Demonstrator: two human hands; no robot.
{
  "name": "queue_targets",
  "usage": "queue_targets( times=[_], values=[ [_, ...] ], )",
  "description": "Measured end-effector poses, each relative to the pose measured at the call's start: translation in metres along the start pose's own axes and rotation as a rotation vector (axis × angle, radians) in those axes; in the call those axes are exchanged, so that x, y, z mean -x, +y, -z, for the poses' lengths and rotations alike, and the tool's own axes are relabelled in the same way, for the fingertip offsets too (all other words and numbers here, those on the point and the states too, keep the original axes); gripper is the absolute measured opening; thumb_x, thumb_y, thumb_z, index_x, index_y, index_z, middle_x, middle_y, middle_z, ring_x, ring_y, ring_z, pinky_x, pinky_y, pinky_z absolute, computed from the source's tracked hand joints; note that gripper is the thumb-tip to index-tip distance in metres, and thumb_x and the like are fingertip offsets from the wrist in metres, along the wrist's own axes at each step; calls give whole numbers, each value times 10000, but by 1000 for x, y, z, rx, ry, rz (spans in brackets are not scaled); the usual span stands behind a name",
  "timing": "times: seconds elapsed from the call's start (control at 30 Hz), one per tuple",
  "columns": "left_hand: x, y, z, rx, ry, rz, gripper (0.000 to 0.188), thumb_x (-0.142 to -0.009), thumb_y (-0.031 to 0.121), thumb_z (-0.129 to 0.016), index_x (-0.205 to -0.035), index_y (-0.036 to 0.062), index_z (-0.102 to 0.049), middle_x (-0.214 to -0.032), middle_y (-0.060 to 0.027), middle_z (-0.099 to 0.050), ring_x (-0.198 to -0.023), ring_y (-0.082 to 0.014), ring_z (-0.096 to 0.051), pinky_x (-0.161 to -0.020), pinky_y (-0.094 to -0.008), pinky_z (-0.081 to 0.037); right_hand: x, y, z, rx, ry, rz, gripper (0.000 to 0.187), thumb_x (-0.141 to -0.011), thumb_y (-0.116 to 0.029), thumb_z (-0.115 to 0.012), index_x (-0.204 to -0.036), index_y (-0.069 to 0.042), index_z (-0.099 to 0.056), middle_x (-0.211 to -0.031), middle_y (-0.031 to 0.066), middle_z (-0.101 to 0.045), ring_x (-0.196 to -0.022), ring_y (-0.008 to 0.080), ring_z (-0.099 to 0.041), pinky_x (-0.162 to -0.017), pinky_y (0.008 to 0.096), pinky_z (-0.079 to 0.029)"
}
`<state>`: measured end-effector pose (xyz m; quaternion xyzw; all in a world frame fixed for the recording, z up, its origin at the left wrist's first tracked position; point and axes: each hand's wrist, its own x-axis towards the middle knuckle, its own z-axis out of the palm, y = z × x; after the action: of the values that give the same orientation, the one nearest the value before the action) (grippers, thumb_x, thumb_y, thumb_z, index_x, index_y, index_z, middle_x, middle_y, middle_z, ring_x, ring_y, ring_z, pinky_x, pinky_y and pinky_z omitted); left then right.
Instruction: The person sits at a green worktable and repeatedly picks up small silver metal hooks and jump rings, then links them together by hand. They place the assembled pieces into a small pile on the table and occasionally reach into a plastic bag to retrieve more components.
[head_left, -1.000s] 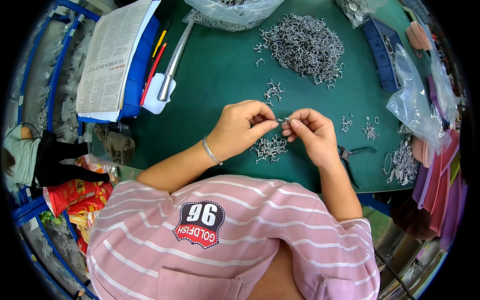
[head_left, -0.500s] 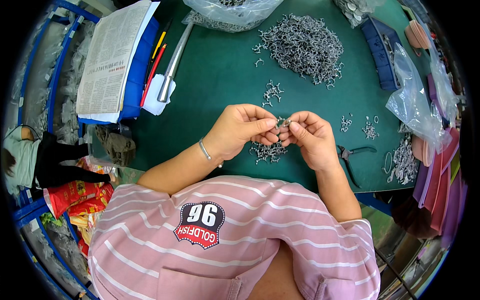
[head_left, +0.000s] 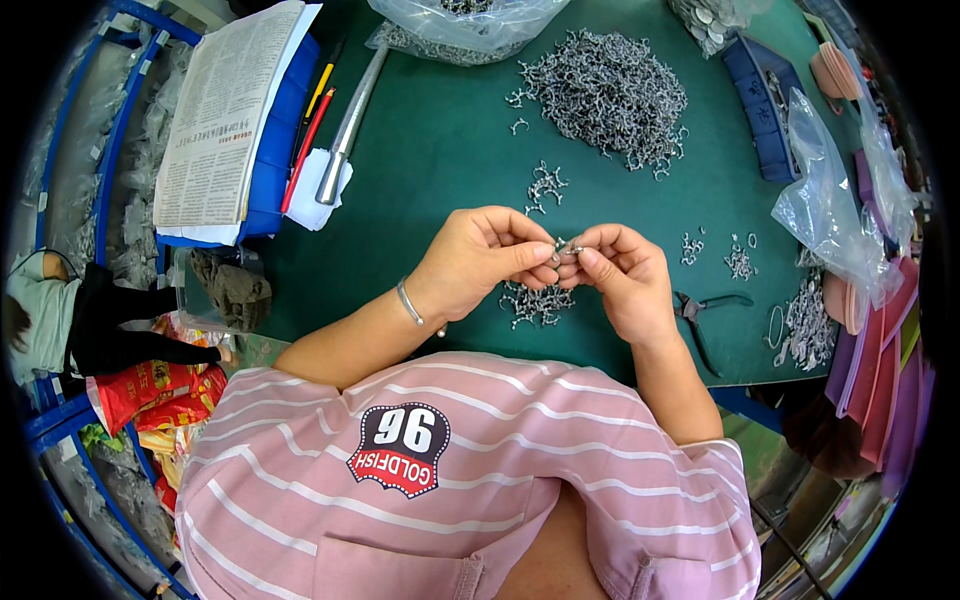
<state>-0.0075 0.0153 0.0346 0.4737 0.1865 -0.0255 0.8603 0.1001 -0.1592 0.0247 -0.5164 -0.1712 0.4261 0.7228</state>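
Observation:
My left hand (head_left: 488,250) and my right hand (head_left: 622,275) meet over the green table (head_left: 420,150), each in a pinch. Between their fingertips is a small silvery metal piece (head_left: 568,250), ring-like but mostly covered by the fingers. Just below the hands lies a small pile of curved metal pieces (head_left: 534,306). A few similar pieces (head_left: 545,187) lie beyond the fingers, and farther back rises a large heap of open metal rings (head_left: 605,95). Dark-handled pliers (head_left: 695,308) rest to the right of my right hand.
A tapered metal rod (head_left: 350,130) and red pencil (head_left: 308,148) lie left, beside a blue bin (head_left: 268,165) under a newspaper (head_left: 215,120). At right are a blue tray (head_left: 752,105), plastic bag (head_left: 825,195) and metal parts (head_left: 808,325). Another person (head_left: 95,320) is far left.
The small metal piece has turned slightly between the fingertips, and the right fingers have shifted a little. The arms and the table's contents look the same.

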Motion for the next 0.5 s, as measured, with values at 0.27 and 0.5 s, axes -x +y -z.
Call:
queue_targets(
  times=[0.27, 0.5],
  values=[
    [1, -5, 1, -33, -34, -98, 99, -867, -10, -648, -955, -51, -630, -915, -161, -683, -806, -199, -691, -736, -293, -582, 4, -1, -3, 138, -9, 97, 121, -936, 15, -543, -1037, 60, -592, -967, 130, -669, -873, 175, -671, -786, 292, -572],
    [6, -12, 3, -454, -21, -372, 73, -836, -54, -650, -901, -22, -652, -911, -108, -676, -843, -168, -662, -733, -266, -563, 7, -4, -4, 454, -46, 275, 101, -860, 73, -597, -945, 29, -627, -918, 108, -672, -826, 191, -656, -720, 292, -538]
  ],
)
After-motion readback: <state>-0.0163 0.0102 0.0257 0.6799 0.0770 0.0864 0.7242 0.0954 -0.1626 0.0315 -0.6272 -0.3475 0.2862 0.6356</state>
